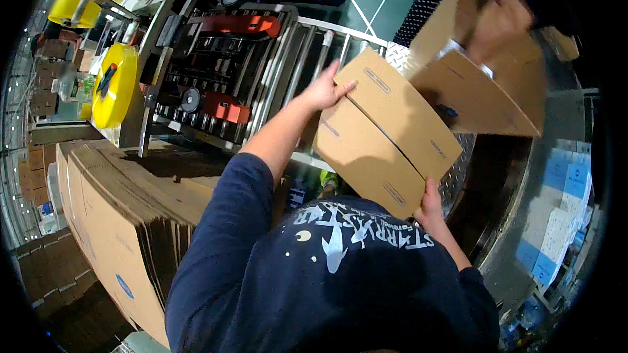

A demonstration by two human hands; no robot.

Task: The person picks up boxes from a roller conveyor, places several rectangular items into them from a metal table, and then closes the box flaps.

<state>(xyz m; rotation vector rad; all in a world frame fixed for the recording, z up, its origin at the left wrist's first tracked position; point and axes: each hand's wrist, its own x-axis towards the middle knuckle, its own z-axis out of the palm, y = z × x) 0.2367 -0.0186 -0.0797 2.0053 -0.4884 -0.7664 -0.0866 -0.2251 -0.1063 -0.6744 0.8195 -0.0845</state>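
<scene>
A brown cardboard box [373, 147] is tilted in front of my chest, its two flaps folded together so that only a narrow dark gap runs between them. My left hand [325, 88] grips its far left edge, thumb on the top. At its near right corner my right hand [429, 206] is closed on the side, and part of that hand is hidden by the box. Just beyond stands an open cardboard box [474, 91], with a co-worker's blurred hand [500, 23] reaching over it.
To the left is a roller conveyor [307, 59] with a black and red taping machine [222, 68]. Yellow tape rolls [118, 85] hang beside it. A thick stack of flat cardboard [118, 222] leans at my left. Blue and white packages [556, 202] lie at the right.
</scene>
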